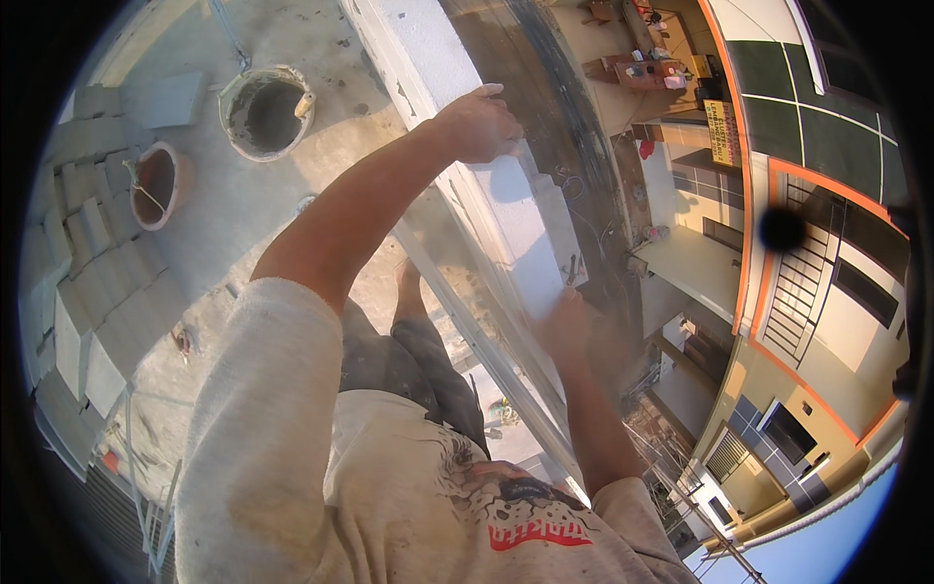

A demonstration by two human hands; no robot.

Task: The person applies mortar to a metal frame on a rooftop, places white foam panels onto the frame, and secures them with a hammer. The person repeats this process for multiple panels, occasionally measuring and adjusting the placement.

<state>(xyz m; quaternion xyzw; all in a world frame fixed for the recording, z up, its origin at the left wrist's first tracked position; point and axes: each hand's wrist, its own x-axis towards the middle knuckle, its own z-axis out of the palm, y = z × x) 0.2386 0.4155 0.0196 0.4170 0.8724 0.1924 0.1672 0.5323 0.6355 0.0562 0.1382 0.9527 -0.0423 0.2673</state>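
Left hand (482,125) on white wall (430,54), right hand (564,323) blurred near edge (465,51), both grips unclear; open drop (605,229) beyond

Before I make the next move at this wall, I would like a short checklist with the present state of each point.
1. Left hand placed on the white wall: ok, it is on the top.
2. Right hand grip secure: cannot tell, the hand is blurred.
3. Hands protected by gloves: not ok, both are bare.
4. Round bucket clear of both hands: ok, it stands apart, on the left.
5. Grey blocks clear of the wall: ok, they are stacked at the far left.
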